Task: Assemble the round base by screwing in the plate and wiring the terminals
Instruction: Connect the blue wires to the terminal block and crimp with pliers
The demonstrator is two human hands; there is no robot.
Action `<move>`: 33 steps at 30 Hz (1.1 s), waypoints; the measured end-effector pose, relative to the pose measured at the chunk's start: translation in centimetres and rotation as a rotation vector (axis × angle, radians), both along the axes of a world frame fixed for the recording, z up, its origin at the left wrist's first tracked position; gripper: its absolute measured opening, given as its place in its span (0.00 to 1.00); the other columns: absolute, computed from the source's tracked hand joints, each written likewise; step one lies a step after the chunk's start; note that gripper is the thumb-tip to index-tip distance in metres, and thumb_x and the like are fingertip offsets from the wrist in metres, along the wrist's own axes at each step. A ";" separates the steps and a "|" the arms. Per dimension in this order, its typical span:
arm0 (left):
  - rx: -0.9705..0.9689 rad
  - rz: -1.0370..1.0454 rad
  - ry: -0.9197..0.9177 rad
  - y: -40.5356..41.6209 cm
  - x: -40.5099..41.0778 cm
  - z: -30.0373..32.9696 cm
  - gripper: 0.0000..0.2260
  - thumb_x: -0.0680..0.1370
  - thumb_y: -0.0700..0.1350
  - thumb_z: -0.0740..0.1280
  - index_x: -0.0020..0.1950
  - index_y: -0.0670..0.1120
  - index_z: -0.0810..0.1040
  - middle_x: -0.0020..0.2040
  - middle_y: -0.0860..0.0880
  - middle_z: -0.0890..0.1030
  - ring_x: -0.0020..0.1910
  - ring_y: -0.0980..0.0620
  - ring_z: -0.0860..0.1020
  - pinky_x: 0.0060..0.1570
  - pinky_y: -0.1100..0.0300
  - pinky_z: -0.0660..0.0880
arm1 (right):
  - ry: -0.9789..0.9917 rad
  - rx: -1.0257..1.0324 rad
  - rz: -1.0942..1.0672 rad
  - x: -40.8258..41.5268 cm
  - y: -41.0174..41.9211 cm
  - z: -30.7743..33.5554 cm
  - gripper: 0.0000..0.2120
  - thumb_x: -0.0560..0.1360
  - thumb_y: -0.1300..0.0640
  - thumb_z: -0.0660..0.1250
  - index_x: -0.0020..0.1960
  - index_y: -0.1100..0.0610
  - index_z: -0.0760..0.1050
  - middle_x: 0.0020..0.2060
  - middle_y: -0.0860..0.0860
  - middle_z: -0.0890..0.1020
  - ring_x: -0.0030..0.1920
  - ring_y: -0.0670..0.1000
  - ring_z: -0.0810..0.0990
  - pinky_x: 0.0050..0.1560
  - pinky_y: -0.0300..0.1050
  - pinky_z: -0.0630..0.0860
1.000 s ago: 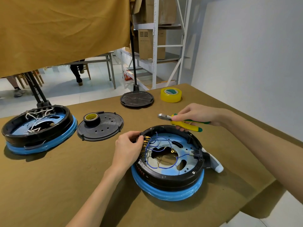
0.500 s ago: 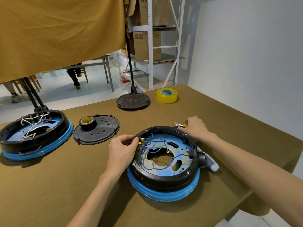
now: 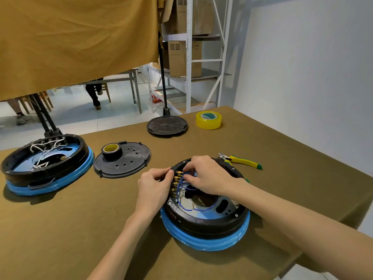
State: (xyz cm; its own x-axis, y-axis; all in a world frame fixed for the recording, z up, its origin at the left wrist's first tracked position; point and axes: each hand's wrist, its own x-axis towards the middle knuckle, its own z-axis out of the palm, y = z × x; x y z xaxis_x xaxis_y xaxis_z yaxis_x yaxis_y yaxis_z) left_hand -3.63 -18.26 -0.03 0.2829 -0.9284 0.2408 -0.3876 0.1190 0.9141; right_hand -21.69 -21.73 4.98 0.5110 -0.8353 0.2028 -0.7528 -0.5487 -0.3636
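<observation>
A round black base (image 3: 205,225) with a blue lower ring sits near the table's front. Inside it run blue wires (image 3: 181,201) to a row of gold terminals (image 3: 176,182) on its left inner wall. My left hand (image 3: 155,186) grips the base's left rim beside the terminals. My right hand (image 3: 205,176) reaches over the base from the right and pinches a blue wire end at the top terminal. A black round plate (image 3: 129,160) with holes lies to the left of the base.
Yellow-green pliers (image 3: 242,160) lie behind the base. A black tape roll (image 3: 112,151) stands on the plate. A second base (image 3: 46,164) with white wires sits far left. Yellow tape (image 3: 209,119) and a black disc (image 3: 167,125) lie at the back. The table edge falls away at right.
My right hand set the pliers down behind the base, then moved left into the base to the terminals. My left hand stayed on the rim.
</observation>
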 end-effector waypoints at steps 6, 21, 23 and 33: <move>-0.018 0.009 0.002 0.0 -0.1 -0.1 0.08 0.80 0.46 0.72 0.58 0.48 0.87 0.50 0.55 0.84 0.51 0.62 0.80 0.48 0.66 0.74 | -0.223 0.180 -0.038 0.2 -1.7 -0.8 0.08 0.80 0.55 0.70 0.49 0.55 0.88 0.37 0.46 0.85 0.34 0.40 0.79 0.34 0.31 0.70; -0.020 0.079 0.084 1.6 0.1 -0.3 0.04 0.79 0.45 0.72 0.46 0.54 0.85 0.40 0.56 0.85 0.43 0.63 0.82 0.40 0.70 0.76 | -0.261 0.089 -0.083 0.9 0.8 -1.2 0.05 0.76 0.50 0.74 0.48 0.51 0.85 0.43 0.42 0.77 0.44 0.39 0.76 0.42 0.30 0.69; -0.024 0.072 0.132 1.8 0.0 -0.3 0.04 0.79 0.45 0.73 0.48 0.53 0.86 0.42 0.56 0.86 0.44 0.63 0.83 0.40 0.71 0.77 | -0.303 0.155 -0.088 1.1 0.5 -1.3 0.05 0.76 0.54 0.74 0.49 0.53 0.87 0.40 0.41 0.82 0.42 0.37 0.78 0.40 0.27 0.69; -0.072 0.080 0.182 2.0 -0.6 -0.6 0.05 0.81 0.42 0.71 0.52 0.48 0.86 0.48 0.52 0.86 0.50 0.59 0.83 0.44 0.72 0.78 | -0.407 0.181 -0.106 2.0 0.2 -1.9 0.02 0.75 0.59 0.76 0.46 0.56 0.88 0.36 0.45 0.84 0.39 0.42 0.82 0.47 0.37 0.78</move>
